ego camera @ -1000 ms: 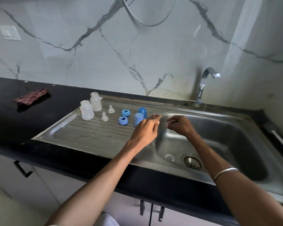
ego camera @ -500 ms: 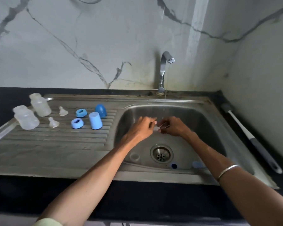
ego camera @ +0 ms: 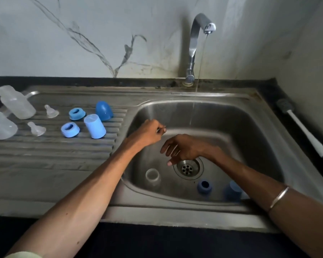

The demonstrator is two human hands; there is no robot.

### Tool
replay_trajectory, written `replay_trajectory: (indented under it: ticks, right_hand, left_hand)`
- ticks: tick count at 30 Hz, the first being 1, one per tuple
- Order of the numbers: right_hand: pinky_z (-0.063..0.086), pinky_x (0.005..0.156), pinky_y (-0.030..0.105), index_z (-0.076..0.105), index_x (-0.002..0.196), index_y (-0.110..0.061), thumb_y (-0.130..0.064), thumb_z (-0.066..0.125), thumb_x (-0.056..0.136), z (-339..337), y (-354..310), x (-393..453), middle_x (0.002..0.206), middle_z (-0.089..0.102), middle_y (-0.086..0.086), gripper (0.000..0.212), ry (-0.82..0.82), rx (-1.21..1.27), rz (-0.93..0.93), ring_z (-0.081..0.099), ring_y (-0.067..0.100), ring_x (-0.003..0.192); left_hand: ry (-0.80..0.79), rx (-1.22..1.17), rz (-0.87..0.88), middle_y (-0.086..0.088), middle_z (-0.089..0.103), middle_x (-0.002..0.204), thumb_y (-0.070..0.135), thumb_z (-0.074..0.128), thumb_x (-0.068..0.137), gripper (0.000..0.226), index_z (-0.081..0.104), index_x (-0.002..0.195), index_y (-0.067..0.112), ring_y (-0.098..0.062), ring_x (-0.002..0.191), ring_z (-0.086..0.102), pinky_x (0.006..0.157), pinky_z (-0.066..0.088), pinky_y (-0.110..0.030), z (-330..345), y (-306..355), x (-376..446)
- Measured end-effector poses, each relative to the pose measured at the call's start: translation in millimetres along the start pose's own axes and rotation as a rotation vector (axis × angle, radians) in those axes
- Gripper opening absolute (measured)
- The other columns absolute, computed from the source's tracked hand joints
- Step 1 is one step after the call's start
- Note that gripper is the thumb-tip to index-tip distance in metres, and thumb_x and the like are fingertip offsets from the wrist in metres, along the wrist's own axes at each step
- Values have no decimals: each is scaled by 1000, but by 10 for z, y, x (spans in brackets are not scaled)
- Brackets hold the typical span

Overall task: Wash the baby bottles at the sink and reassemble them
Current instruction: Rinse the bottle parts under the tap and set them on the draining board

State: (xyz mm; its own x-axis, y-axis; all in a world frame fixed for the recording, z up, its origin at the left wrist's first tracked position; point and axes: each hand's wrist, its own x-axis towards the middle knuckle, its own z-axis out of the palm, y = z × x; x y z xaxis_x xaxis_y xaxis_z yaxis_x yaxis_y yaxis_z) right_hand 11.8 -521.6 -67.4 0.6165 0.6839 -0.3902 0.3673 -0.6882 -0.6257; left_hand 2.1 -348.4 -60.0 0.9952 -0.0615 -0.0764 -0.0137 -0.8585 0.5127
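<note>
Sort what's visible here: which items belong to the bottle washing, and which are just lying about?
Part of the job:
- two clear bottles
- two teats
- blue rings
- blue caps
- clear bottle in the sink basin
- running tap

Lying about:
- long-handled brush on the right counter, untouched

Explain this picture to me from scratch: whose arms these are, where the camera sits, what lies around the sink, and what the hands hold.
There is no machine here. A person wears a camera on the head, looking down at their own arms.

The left hand is curled, pinching something small at its fingertips; what it is cannot be told. The right hand hangs relaxed above the drain, holding nothing. The tap is running.

On the draining board stand two clear bottles, two clear teats, two blue rings and two blue caps. In the basin lie a clear bottle, a blue ring and a blue cap. A brush lies on the right-hand counter.
</note>
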Motion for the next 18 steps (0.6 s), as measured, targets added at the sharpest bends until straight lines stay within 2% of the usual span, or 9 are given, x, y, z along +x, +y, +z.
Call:
replay_trajectory:
  ticks: [3,5,9,13,18]
  right_hand:
    - [55,89,29,62,123,-28,-23,88,69,134,-93,25,111,64,-5,60,-86,34,-22,64,12,99]
    - [55,90,28,60,126,-32,-26,88,68,209,-108,47,115,63,-5,65,-121,-4,-57,64,11,101]
    - [53,90,27,58,127,-40,-28,87,70,225,-90,67,122,62,-6,65,-141,-60,-93,64,9,103]
    - [54,91,29,59,125,-43,-28,87,70,264,-90,72,122,62,-6,64,-167,-51,-123,63,8,104]
    - [54,94,37,60,124,-42,-33,85,71,384,-42,115,121,64,-7,59,-171,-73,-150,64,9,104]
  left_hand:
    - [-66,6,-32,-5,62,137,24,56,102,34,62,134,15,-20,124,59,99,41,-25,54,-17,35]
    - [-89,13,-35,-6,62,137,24,56,102,34,63,133,14,-21,125,59,105,44,-30,93,-23,57]
    - [-111,33,-34,-6,57,143,22,57,101,38,59,138,14,-20,132,54,112,41,-34,120,-34,66]
    - [-124,47,-37,-4,57,144,18,57,100,36,60,136,12,-18,132,54,111,41,-32,131,-58,81]
    - [-116,40,-30,-5,55,145,17,56,101,37,58,137,11,-19,133,53,111,40,-31,115,-55,71]
